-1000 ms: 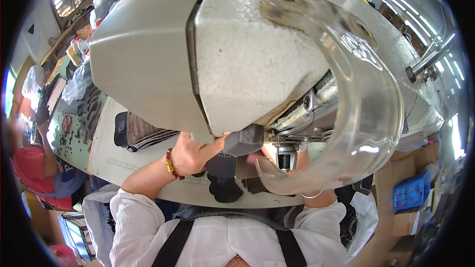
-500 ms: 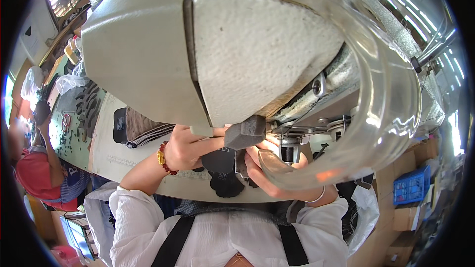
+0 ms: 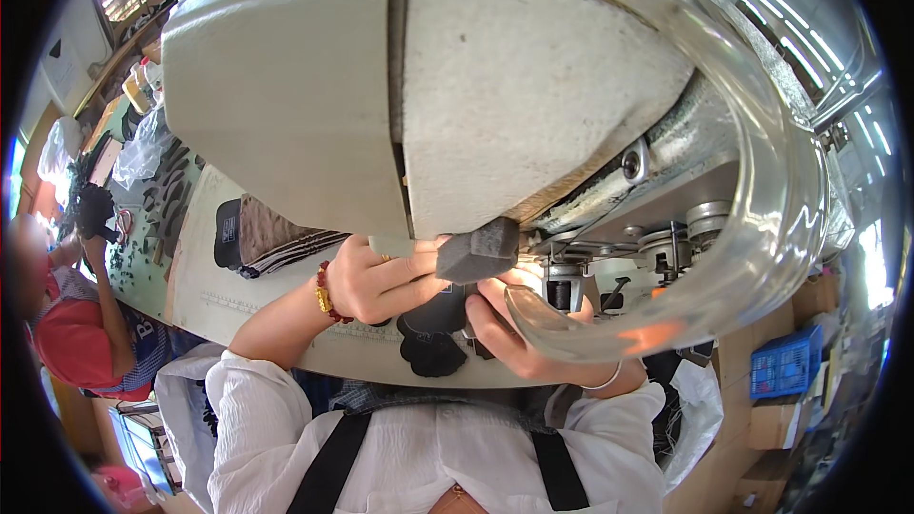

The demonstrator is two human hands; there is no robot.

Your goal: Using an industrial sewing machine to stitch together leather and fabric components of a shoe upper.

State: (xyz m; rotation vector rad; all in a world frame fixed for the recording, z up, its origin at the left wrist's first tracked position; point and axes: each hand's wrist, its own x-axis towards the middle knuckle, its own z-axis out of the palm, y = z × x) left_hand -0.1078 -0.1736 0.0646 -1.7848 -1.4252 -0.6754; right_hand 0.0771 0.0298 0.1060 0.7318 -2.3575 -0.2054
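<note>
Under the large white sewing machine head point(image 3: 543, 86), both hands work close together. My left hand point(image 3: 376, 281) has its fingers pressed together and pointing right. A grey block point(image 3: 478, 252) on the machine hides its fingertips, so what they hold is not visible. My right hand point(image 3: 514, 333) is curled, thumb and fingers around the edge of a dark fabric piece point(image 3: 447, 309), beside the machine's needle area. The clear curved guard point(image 3: 609, 335) partly covers this hand. Dark rounded fabric pieces point(image 3: 433, 352) lie between the hands at the table's near edge.
A stack of brown and black fabric pieces point(image 3: 276, 238) lies left on the machine table point(image 3: 214, 290). Farther left, a co-worker in red point(image 3: 81, 343) handles dark gloves at a green table point(image 3: 133, 266) strewn with dark pieces. A blue crate point(image 3: 785, 362) stands right.
My left hand has moved slightly right, toward the grey block. The dark fabric between my hands shows less than before. The whole view has shifted a little.
</note>
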